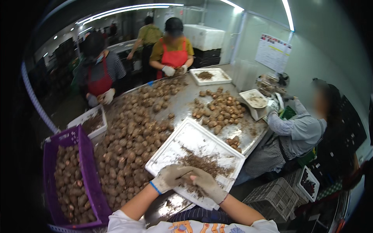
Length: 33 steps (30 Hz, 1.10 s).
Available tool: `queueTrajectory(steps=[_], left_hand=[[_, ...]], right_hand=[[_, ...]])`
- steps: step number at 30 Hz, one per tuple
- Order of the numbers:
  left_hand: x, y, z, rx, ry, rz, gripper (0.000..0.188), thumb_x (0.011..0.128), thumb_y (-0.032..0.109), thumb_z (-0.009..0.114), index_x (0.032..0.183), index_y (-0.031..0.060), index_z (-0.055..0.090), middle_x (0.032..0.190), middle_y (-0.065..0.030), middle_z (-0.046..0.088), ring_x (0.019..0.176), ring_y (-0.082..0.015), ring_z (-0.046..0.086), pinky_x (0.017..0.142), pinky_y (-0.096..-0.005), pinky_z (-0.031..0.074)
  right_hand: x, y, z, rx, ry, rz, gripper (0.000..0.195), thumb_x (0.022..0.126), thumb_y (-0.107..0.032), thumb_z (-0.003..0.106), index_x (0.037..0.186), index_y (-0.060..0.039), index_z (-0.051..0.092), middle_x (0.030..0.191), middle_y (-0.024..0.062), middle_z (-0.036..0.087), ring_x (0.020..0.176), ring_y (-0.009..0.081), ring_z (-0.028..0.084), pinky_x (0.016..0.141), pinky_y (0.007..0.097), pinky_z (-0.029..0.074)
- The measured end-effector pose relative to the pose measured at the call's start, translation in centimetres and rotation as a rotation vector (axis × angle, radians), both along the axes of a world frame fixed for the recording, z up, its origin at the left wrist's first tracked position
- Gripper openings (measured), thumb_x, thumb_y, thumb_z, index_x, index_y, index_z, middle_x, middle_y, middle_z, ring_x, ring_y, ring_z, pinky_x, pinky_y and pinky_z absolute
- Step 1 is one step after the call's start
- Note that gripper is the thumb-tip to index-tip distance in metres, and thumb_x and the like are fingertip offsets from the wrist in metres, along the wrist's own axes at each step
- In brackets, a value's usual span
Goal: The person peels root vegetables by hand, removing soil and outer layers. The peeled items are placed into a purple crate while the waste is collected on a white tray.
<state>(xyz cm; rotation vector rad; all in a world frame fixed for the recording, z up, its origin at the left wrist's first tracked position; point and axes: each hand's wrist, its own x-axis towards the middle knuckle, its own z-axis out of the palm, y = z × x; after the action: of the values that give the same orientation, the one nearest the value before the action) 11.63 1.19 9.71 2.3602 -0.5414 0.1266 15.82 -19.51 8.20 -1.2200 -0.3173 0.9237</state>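
Note:
My left hand (172,177) and my right hand (205,183), both in soiled light work gloves, meet over the near part of a white foam tray (172,142). The fingers overlap around a spot that I cannot see into, so whether something small is between them is unclear. Brown root fibres and dirt (204,163) lie in the tray. A large heap of brown taro-like corms (125,139) spreads on the metal table to the left of the tray. A smaller pile of corms (221,109) sits beyond it.
A purple plastic crate (87,177) full of corms stands at the left. Across the table are co-workers, two with red aprons (174,52). White trays (211,76) with debris rest at the table's edges. A co-worker stands at the right, near a scale (256,107). Grey crates (274,198) are at lower right.

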Motion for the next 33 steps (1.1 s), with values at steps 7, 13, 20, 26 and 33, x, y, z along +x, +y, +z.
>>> queueTrajectory(steps=[7, 13, 20, 26, 33], left_hand=[[-1.5, -1.7, -3.3, -1.164, 0.456, 0.217, 0.050, 0.078, 0.013, 0.076, 0.125, -0.0012, 0.066, 0.117, -0.0167, 0.067, 0.092, -0.0164, 0.065, 0.088, -0.0266, 0.052], [-1.2, -4.5, -5.8, -1.242, 0.332, 0.351, 0.022, 0.079, 0.005, 0.071, 0.100, -0.0030, 0.071, 0.104, -0.0120, 0.067, 0.090, -0.0178, 0.061, 0.083, -0.0340, 0.052], [-1.0, -4.0, -5.3, -1.213, 0.240, 0.209, 0.035, 0.073, 0.004, 0.072, 0.106, -0.0058, 0.068, 0.108, -0.0153, 0.066, 0.095, -0.0197, 0.063, 0.083, -0.0321, 0.051], [-1.8, -3.6, -5.3, -1.228, 0.411, 0.108, 0.049, 0.072, 0.012, 0.079, 0.114, -0.0103, 0.068, 0.105, -0.0155, 0.068, 0.089, -0.0192, 0.066, 0.080, -0.0290, 0.052], [-2.0, -2.8, -2.0, -1.162, 0.513, 0.054, 0.029, 0.082, 0.011, 0.074, 0.108, -0.0021, 0.073, 0.100, -0.0111, 0.068, 0.089, -0.0193, 0.063, 0.083, -0.0298, 0.052]], right_hand=[[-0.7, -2.5, -1.8, 0.097, 0.039, -0.154, 0.086, 0.084, -0.025, 0.080, 0.150, 0.0007, 0.031, 0.127, 0.0145, 0.059, 0.100, 0.0185, 0.067, 0.074, 0.0233, 0.057], [-1.2, -2.0, -3.5, -0.134, -0.336, -0.144, 0.072, 0.087, -0.001, 0.068, 0.150, 0.0036, 0.033, 0.132, 0.0138, 0.057, 0.111, 0.0159, 0.057, 0.091, 0.0258, 0.049], [-1.5, -2.1, -2.5, 0.187, 0.156, -0.148, 0.074, 0.088, -0.017, 0.071, 0.149, 0.0020, 0.033, 0.127, 0.0136, 0.060, 0.097, 0.0190, 0.064, 0.081, 0.0304, 0.055], [-1.6, -2.5, -2.8, 0.363, 0.393, -0.015, 0.067, 0.090, -0.030, 0.069, 0.142, 0.0033, 0.041, 0.115, 0.0165, 0.064, 0.081, 0.0184, 0.065, 0.063, 0.0264, 0.051], [-1.9, -2.9, -1.9, 0.436, 0.574, 0.099, 0.060, 0.093, -0.038, 0.063, 0.133, 0.0044, 0.051, 0.101, 0.0206, 0.066, 0.060, 0.0126, 0.050, 0.050, 0.0250, 0.039]])
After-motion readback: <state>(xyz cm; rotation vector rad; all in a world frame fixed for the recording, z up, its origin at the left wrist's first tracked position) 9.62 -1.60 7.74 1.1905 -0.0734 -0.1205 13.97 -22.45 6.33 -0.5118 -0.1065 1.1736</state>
